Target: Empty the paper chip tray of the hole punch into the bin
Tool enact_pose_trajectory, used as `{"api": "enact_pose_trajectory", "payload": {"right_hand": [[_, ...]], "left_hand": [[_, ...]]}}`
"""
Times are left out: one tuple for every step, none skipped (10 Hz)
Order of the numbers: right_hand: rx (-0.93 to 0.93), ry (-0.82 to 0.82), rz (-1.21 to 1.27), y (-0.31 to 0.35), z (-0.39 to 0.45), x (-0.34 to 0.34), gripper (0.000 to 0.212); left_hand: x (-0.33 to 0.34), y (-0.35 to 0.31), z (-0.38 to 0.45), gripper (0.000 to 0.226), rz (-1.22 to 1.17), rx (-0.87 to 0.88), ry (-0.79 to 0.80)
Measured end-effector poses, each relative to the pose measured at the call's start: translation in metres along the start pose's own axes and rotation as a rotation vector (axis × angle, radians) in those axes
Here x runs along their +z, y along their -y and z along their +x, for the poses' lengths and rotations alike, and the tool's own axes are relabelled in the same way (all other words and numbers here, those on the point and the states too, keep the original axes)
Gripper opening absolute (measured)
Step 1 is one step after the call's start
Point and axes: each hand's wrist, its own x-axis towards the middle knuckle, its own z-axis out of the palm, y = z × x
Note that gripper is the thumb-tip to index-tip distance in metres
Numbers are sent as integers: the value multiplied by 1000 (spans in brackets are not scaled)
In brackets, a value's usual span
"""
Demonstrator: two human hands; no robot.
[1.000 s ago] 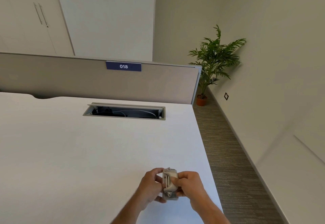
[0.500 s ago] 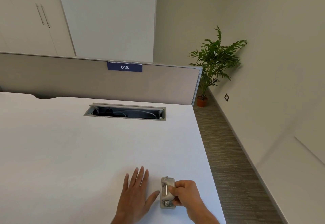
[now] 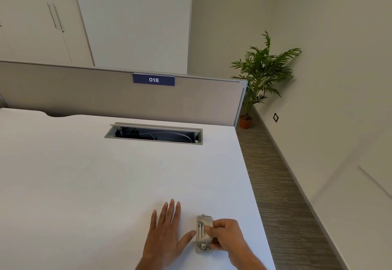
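Observation:
A small grey metal hole punch (image 3: 203, 232) rests on the white desk (image 3: 106, 185) near its front right corner. My right hand (image 3: 228, 238) is closed around the punch's right side, fingers over its top. Flat on the desk just left of the punch lies my left hand (image 3: 166, 233), fingers spread, its thumb almost touching the punch. No bin appears in the head view, and the chip tray under the punch is hidden.
An open cable slot (image 3: 153, 133) is set into the desk further back. A grey partition (image 3: 84, 93) with a "018" label closes the far side. The desk's right edge drops to striped carpet (image 3: 282, 185), where a potted plant (image 3: 261, 79) stands by the wall.
Both hands held the punch a second ago. My left hand has let go and now lies flat on the desk, while the right has lowered the punch to the surface.

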Motion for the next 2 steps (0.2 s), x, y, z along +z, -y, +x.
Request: {"api": "enact_pose_trajectory", "payload": {"right_hand": [[-11, -34, 24, 1, -7, -2, 21], [-96, -149, -27, 11, -14, -11, 31]], "left_hand": [[2, 0, 1, 91, 11, 9, -33], [4, 0, 5, 91, 29, 19, -127]]}}
